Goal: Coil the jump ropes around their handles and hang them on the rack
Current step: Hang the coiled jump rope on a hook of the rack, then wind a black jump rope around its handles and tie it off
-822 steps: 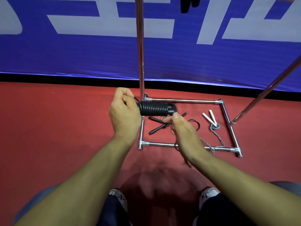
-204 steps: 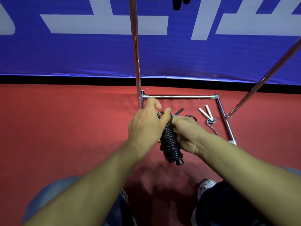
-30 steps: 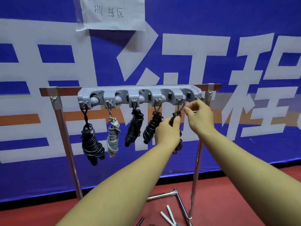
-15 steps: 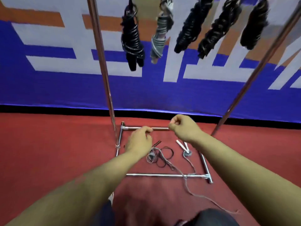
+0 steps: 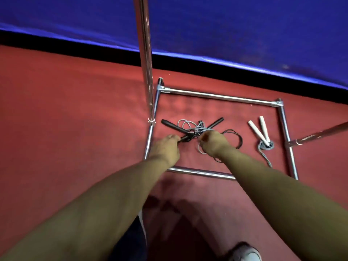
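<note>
Head view. Since half a second ago: dropped lower toward the floor, hung bundles gone from sight, both hands now down in the tangle instead of hovering above it.

Left hand (image 5: 166, 147) curled round the near end of a black handle (image 5: 174, 127), seemingly to lift that rope free. Right hand (image 5: 211, 143) bunched with fingertips in the knot of grey and black cord (image 5: 197, 129); pinching cord or merely touching, cannot tell, likely separating one rope from the other. Second black handle (image 5: 216, 122) just beyond the right hand, angled away; black loop (image 5: 233, 138) trailing off just to its right.

White-handled rope (image 5: 260, 129) well apart to the right, untouched, grey cord coiled at its handles' base. All inside the rack's floor frame (image 5: 216, 97), beside the upright pole (image 5: 145, 53). Probably the start of untangling, with coiling and hanging not yet begun.
</note>
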The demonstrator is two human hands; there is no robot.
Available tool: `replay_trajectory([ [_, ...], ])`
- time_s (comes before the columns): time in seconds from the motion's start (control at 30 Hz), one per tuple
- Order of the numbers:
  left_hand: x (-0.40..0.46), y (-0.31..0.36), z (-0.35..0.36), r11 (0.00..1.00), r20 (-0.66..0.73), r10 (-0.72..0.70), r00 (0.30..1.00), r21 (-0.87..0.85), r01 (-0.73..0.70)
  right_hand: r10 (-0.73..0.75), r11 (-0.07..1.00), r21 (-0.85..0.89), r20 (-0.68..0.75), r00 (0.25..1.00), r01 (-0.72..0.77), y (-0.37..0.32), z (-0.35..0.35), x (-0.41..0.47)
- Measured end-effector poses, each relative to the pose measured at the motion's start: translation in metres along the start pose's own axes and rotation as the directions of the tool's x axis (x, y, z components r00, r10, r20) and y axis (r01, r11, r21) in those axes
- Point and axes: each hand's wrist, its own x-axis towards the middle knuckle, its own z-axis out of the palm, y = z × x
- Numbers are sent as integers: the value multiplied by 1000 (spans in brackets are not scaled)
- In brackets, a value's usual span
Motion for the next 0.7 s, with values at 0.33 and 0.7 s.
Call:
replay_trajectory([
  [0.33, 115, -33, 111, 932, 42, 93, 995, 348, -102, -23, 983, -183, -121, 992, 0, 50, 102, 113],
  [0.7, 61, 7, 5, 976, -103, 134, 986, -156, -149, -285, 886, 191, -497, 820, 423, 31, 22, 37],
])
